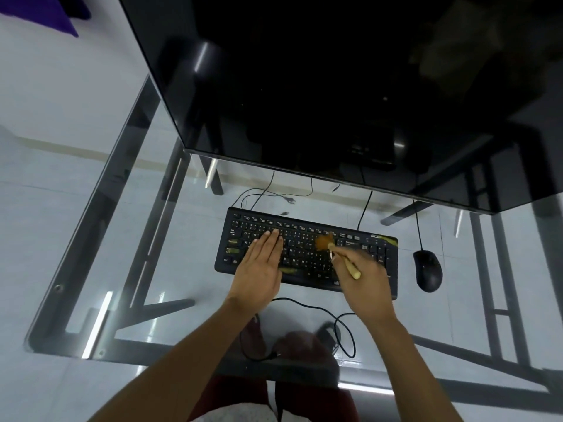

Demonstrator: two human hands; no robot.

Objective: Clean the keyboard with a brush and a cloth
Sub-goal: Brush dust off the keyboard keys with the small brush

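Note:
A black keyboard (pixel 307 239) lies on the glass desk (pixel 100 245) under the monitor. My left hand (pixel 262 266) rests flat on its left half, fingers straight over the keys. My right hand (pixel 362 278) grips a wooden-handled brush (pixel 341 257) over the keyboard's right half. The brush's orange-brown bristles are blurred and touch the keys near the middle of the upper rows. Yellowish smudges show on the keyboard's top right corner and near the space bar. No cloth is in view.
A black mouse (pixel 428 271) sits right of the keyboard. A large dark monitor (pixel 335 86) overhangs the back of the desk. A black cable (pixel 320 312) loops on the glass in front of the keyboard. Floor and my legs show through the glass.

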